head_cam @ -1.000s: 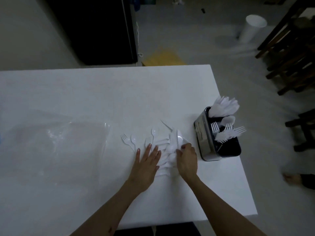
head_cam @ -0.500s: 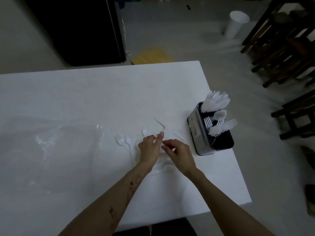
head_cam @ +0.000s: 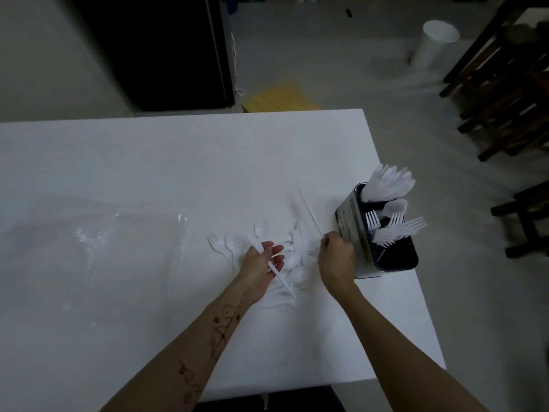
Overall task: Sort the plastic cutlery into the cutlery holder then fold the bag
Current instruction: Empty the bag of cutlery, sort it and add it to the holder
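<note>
A pile of white plastic cutlery (head_cam: 297, 257) lies on the white table (head_cam: 178, 162), with a fork (head_cam: 214, 241) and two spoons (head_cam: 261, 228) spread to its left. My left hand (head_cam: 261, 264) holds a long thin white piece (head_cam: 279, 275) across its fingers. My right hand (head_cam: 337, 257) pinches the end of another thin white piece (head_cam: 310, 211) that points away from me. The dark cutlery holder (head_cam: 353, 233) stands just right of my right hand, with knives (head_cam: 389, 184), a spoon and forks (head_cam: 398, 228) upright in separate compartments. A clear plastic bag (head_cam: 98, 260) lies flat at the left.
The table's right edge runs close behind the holder. On the floor beyond stand a white bucket (head_cam: 435, 43), dark wooden chairs (head_cam: 505, 93) at the right, a yellow mat (head_cam: 279, 98) and a black cabinet (head_cam: 154, 49).
My hands have parted over the pile. Each has lifted a thin white piece: the left one lies across its fingers, the right one is pinched near the holder.
</note>
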